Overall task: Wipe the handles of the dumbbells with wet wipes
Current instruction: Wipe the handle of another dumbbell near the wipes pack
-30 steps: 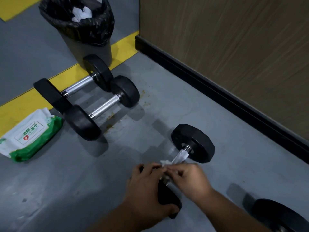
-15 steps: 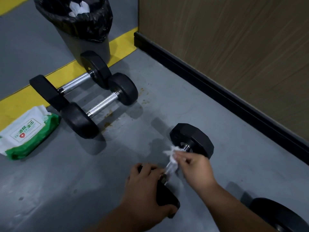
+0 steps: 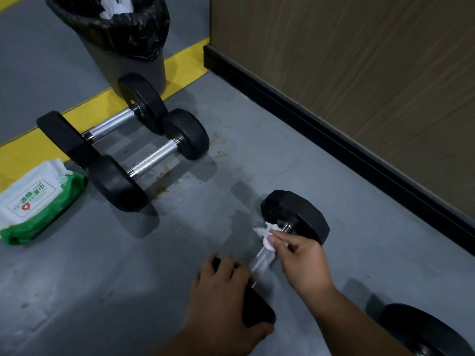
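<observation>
**One head-worn view, looking down at the floor**

A single wide-angle camera sits on the person's head and faces forward and steeply down at the grey floor (image 3: 295,155). It is close: both forearms enter from the bottom edge, and the left hand (image 3: 221,291) and right hand (image 3: 302,263) fill the lower middle. The wood-panelled wall (image 3: 359,73) runs slantwise across the upper right, and the bin (image 3: 128,55) is cut off by the top edge. No second view exists.

Matt black rubber-looking weights (image 3: 295,217) on shiny knurled metal handles (image 3: 154,159). Smooth grey painted floor (image 3: 90,278). Wood-grain wall (image 3: 359,73). Crinkled glossy plastic bin liner (image 3: 133,29).
</observation>
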`<state>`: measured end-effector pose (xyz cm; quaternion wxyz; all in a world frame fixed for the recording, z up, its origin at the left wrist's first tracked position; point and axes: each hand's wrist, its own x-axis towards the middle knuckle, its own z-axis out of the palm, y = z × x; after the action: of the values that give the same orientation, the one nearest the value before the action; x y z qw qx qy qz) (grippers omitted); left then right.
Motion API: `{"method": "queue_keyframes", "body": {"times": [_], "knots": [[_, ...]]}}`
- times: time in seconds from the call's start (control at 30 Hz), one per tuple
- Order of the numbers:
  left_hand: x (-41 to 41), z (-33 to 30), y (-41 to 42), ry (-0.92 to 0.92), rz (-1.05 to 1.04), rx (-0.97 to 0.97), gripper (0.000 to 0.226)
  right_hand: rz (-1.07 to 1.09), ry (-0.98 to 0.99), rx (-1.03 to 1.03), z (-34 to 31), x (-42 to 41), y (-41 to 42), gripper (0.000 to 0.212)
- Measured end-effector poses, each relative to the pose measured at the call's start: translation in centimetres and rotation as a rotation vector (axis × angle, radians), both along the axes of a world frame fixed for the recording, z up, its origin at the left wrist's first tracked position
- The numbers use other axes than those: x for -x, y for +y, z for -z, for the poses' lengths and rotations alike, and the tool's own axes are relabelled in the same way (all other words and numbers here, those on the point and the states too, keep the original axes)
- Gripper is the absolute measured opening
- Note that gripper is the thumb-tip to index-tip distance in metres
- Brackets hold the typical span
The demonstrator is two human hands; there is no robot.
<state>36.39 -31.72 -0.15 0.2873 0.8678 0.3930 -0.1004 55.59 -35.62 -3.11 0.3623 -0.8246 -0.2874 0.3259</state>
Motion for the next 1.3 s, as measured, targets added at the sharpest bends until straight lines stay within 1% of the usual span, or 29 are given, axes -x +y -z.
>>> {"method": "queue_keyframes", "body": {"times": [0.03, 0.1, 0.13, 0.2, 0.23, 0.3, 0.33, 0.4, 0.47, 0.53, 0.6, 0.63, 0.67, 0.73, 0.77, 0.8, 0.83, 0.87, 0.9, 0.93, 1.03, 1.1, 1.13, 1.17, 1.23, 1.3], "knots": [[-0.1, -0.3, 0.0, 0.005, 0.006, -0.002, 0.089, 0.036, 0.017, -0.015, 0.1, 0.3, -0.2, 0.016], [-0.2, -0.4, -0.2, 0.012, 0.020, 0.000, 0.089, 0.016, 0.092, -0.039, 0.4, 1.7, -1.0, 0.020], [-0.3, -0.3, -0.4, 0.000, 0.019, -0.003, 0.088, -0.034, 0.159, -0.039, 0.5, 2.6, -1.6, 0.022], [-0.4, 0.2, -0.7, -0.108, -0.013, -0.045, 0.080, -0.170, 0.293, 0.007, -0.2, 4.0, -2.3, 0.019], [-0.4, 0.6, -0.9, -0.164, -0.022, -0.097, 0.077, -0.237, 0.294, 0.025, -0.5, 3.7, -2.3, 0.017], [-0.6, 1.2, -1.4, -0.216, -0.015, -0.211, 0.078, -0.288, 0.163, 0.034, -0.4, 2.2, -1.9, 0.014], [-0.6, 1.2, -1.6, -0.224, -0.009, -0.234, 0.078, -0.242, 0.103, 0.032, -0.4, 1.1, -1.6, 0.014], [-0.7, 1.2, -2.0, -0.247, -0.014, -0.248, 0.074, -0.042, 0.030, -0.016, -0.4, -0.5, -0.9, 0.015], [-0.9, 1.2, -2.2, -0.230, -0.003, -0.252, 0.074, 0.106, 0.038, -0.086, 0.0, -0.4, -1.3, 0.018], [-1.3, 1.3, -2.4, -0.223, 0.005, -0.258, 0.077, 0.079, 0.176, -0.095, 0.7, 1.1, -2.2, 0.019], [-1.6, 1.3, -2.7, -0.238, 0.024, -0.263, 0.080, -0.056, 0.376, -0.041, 0.8, 2.9, -3.4, 0.018], [-1.7, 1.4, -2.9, -0.248, 0.035, -0.269, 0.082, -0.127, 0.438, -0.008, 0.8, 3.1, -3.8, 0.016], [-1.8, 1.4, -3.1, -0.253, 0.046, -0.279, 0.082, -0.181, 0.416, 0.012, 0.7, 2.7, -3.8, 0.016], [-1.8, 1.3, -3.3, -0.233, 0.065, -0.284, 0.081, -0.189, 0.237, 0.007, 0.6, 0.8, -3.2, 0.014], [-1.8, 1.1, -3.3, -0.223, 0.076, -0.284, 0.079, -0.125, 0.154, -0.011, 0.6, -0.2, -3.0, 0.014], [-1.8, 0.9, -3.3, -0.225, 0.084, -0.290, 0.074, -0.034, 0.110, -0.047, 0.4, -0.9, -2.6, 0.014], [-1.7, 0.8, -3.3, -0.235, 0.085, -0.277, 0.069, 0.057, 0.099, -0.085, 0.4, -1.3, -2.4, 0.014], [-1.7, 0.6, -3.1, -0.250, 0.069, -0.244, 0.062, 0.126, 0.129, -0.115, 0.7, -1.2, -2.4, 0.015], [-1.6, 0.5, -2.7, -0.255, 0.038, -0.194, 0.059, 0.154, 0.180, -0.129, 0.9, -0.5, -2.6, 0.016], [-1.5, 0.5, -2.2, -0.244, -0.004, -0.133, 0.060, 0.129, 0.211, -0.113, 1.1, 0.4, -3.1, 0.017], [-1.6, -0.1, -0.7, -0.151, -0.120, 0.118, 0.082, -0.072, 0.268, -0.017, 0.9, 3.0, -5.0, 0.019], [-1.9, 0.1, -0.3, -0.156, -0.170, 0.204, 0.094, -0.165, 0.278, 0.019, 0.2, 2.4, -4.8, 0.019], [-1.9, 0.3, -0.3, -0.164, -0.192, 0.228, 0.100, -0.176, 0.245, 0.018, 0.0, 1.5, -4.5, 0.017], [-1.9, 0.5, -0.2, -0.160, -0.205, 0.248, 0.106, -0.139, 0.214, -0.004, -0.3, 0.5, -4.1, 0.015], [-1.8, 0.9, -0.2, -0.138, -0.216, 0.270, 0.114, 0.031, 0.145, -0.072, -0.6, -0.9, -3.5, 0.016], [-1.8, 0.9, -0.1, -0.131, -0.222, 0.277, 0.118, 0.164, 0.154, -0.134, 0.0, -0.4, -3.7, 0.018]]}}
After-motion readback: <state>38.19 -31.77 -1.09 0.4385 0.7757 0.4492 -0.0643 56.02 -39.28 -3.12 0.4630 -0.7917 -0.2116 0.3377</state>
